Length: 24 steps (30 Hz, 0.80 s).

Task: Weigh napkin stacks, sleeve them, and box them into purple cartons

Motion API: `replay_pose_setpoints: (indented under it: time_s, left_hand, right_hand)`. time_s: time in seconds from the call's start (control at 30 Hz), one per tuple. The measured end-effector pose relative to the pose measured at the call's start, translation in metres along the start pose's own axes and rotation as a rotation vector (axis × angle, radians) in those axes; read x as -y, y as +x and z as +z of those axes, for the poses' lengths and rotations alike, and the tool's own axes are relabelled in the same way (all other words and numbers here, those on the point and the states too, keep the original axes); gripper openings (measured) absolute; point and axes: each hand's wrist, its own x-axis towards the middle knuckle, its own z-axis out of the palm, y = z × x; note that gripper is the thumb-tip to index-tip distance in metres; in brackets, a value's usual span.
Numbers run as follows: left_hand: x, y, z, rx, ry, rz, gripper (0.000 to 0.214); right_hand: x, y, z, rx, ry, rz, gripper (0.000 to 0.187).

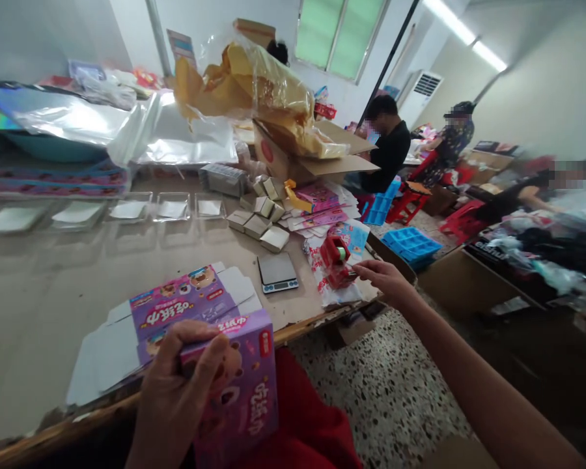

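Note:
My left hand (180, 378) is closed around a purple printed carton (249, 391) that stands folded up at the table's front edge. Flattened purple cartons (176, 299) with white flaps lie on the table just behind it. On the right, my right hand (383, 280) reaches to a red tape dispenser (336, 257), its thumb and fingers pinched at the dispenser's near end, seemingly on the tape; the strip itself is too small to make out. The dispenser rests on a printed plastic bag (329, 296). Left of it sits a small digital scale (277, 270).
Stacks of small pale blocks (258, 225) and more flat cartons (322, 202) lie behind the scale. Clear trays (173, 207) with white sheets form a row. A cardboard box (293, 156) with yellow wrapping stands at the back. Blue crates (410, 244) and seated people are right.

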Motion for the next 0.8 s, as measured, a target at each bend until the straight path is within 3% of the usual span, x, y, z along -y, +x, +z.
replay_pose_setpoints:
  time_s: [0.17, 0.33, 0.43, 0.57, 0.7, 0.8]
  left_hand:
    - [-0.003, -0.002, 0.009, 0.067, 0.115, 0.054, 0.044]
    - [-0.004, 0.002, 0.014, 0.211, 0.105, 0.137, 0.041]
    - [-0.006, 0.003, 0.02, 0.287, 0.11, 0.095, 0.039]
    - [-0.008, 0.01, 0.026, 0.424, 0.164, 0.129, 0.035]
    - [-0.009, 0.02, 0.036, 0.54, 0.277, 0.2, 0.033]
    - [-0.01, 0.027, 0.048, 0.608, 0.284, 0.168, 0.035]
  right_hand:
    - [0.015, 0.006, 0.011, 0.03, 0.089, 0.027, 0.033]
    - [0.018, -0.005, 0.01, -0.085, 0.179, 0.019, 0.036]
    - [0.002, -0.025, 0.008, -0.155, 0.278, 0.093, 0.036]
    - [-0.03, -0.039, 0.019, -0.133, 0.396, 0.194, 0.044]
    - [-0.052, -0.03, 0.035, -0.124, 0.46, 0.186, 0.05]
    - [-0.061, -0.021, 0.036, -0.133, 0.43, 0.132, 0.051]
